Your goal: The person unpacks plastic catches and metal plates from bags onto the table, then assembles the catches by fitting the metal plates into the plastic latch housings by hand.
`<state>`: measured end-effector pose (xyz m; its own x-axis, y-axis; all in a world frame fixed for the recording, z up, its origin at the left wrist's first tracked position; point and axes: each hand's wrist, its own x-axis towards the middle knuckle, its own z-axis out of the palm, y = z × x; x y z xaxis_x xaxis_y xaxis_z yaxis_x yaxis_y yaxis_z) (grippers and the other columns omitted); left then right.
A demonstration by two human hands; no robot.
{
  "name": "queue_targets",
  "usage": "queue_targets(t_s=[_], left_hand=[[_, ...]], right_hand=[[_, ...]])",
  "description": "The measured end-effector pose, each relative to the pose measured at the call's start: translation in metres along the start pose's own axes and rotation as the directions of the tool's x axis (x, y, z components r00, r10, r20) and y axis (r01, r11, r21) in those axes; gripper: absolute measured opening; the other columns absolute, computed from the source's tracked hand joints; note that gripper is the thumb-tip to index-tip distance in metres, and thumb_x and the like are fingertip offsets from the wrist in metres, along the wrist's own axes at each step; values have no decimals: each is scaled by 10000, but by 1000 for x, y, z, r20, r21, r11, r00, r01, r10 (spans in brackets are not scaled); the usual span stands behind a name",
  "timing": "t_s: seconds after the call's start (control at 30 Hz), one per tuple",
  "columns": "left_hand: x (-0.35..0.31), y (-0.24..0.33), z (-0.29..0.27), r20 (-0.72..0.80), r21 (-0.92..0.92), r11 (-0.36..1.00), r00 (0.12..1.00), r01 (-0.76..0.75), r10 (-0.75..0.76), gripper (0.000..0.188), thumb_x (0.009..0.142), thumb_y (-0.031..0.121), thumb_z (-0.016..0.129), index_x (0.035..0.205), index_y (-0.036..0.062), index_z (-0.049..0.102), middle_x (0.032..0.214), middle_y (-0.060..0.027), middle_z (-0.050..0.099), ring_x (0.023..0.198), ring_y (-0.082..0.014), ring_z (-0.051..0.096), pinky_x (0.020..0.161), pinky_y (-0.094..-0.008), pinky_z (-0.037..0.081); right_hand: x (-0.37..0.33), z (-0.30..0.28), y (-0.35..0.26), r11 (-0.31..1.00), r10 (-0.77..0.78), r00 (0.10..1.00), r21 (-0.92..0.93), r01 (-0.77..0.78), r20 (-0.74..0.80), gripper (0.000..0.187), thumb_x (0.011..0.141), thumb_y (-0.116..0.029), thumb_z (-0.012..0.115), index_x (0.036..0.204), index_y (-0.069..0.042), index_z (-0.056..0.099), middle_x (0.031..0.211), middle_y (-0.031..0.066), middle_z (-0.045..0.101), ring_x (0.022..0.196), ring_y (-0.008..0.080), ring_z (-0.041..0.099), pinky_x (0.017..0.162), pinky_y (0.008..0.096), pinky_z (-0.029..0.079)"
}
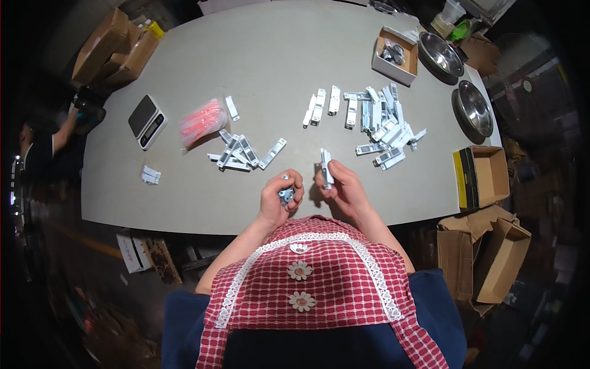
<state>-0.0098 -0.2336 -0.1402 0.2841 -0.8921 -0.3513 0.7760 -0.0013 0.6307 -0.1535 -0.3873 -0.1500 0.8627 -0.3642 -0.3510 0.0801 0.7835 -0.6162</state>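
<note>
We see a grey table [258,67] amid cardboard boxes [491,258], left hand [281,198] gripping small grey parts [286,195], right hand [344,187] gripping a white strip [326,167].

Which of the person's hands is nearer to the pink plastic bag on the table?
Left. The left hand is below and right of the pink bag; the right hand, holding a white part, is farther right.

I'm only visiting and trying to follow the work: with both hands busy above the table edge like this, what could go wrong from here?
1. The left hand cups small grey parts over the table edge; one might slip into the lap or onto the floor.
2. The right hand pinches a white strip piece by its lower end, so it may tip out.
3. The loose white pile nearby could be knocked when reaching.
</note>
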Motion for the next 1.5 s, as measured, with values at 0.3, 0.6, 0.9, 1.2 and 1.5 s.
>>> queue_targets(t_s=[0.3, 0.6, 0.9, 1.2, 1.5], left_hand=[[15, -24, -17, -92, 510, 851, 991, 127, -93, 285, 1014, 274, 578, 918, 14, 642, 694, -84, 651, 504, -140, 548, 467, -265, 376], [10, -16, 3, 154, 983, 93, 986, -160, 64, 291, 973, 300, 674, 1020, 13, 688, 765, -153, 668, 688, -237, 647, 656, -367, 489], [2, -20, -22, 162, 633, 769, 955, 91, -247, 291, 1028, 259, 606, 862, 20, 607, 698, -2, 552, 579, -86, 482, 589, -245, 368], [-4, -11, -20, 165, 365, 924, 969, 111, -182, 343, 1042, 288, 551, 825, 29, 612, 618, -8, 525, 525, -59, 417, 510, -210, 316], [3, -21, -26, -65, 394, 888, 971, 237, -230, 240, 943, 101, 520, 1092, -19, 664, 700, -19, 603, 502, -59, 441, 457, -205, 314]], right_hand=[[7, 0, 9, 999, -34, 992, 2, 35, -120, 209, 1049, -203, 596, 1189, -50, 574, 991, 24, 659, 861, 151, 655, 778, 299, 530], [12, -19, 29, 979, -54, 996, -200, 38, -76, 162, 988, -102, 654, 1115, -5, 631, 955, 50, 650, 821, 115, 619, 748, 250, 504], [47, -20, 8, 877, 8, 998, -479, -40, -68, 243, 969, -161, 678, 1131, 20, 667, 921, 44, 661, 786, 112, 594, 694, 284, 487], [141, 13, -36, 44, -484, 832, -942, 333, 272, 506, 913, -273, 713, 1289, 51, 614, 1404, 273, 515, 1265, 343, 541, 994, 440, 481], [84, -19, 0, -615, -424, 706, -753, 234, 566, 587, 857, -220, 724, 1381, -13, 555, 1477, 171, 516, 1435, 369, 391, 1221, 589, 163]])
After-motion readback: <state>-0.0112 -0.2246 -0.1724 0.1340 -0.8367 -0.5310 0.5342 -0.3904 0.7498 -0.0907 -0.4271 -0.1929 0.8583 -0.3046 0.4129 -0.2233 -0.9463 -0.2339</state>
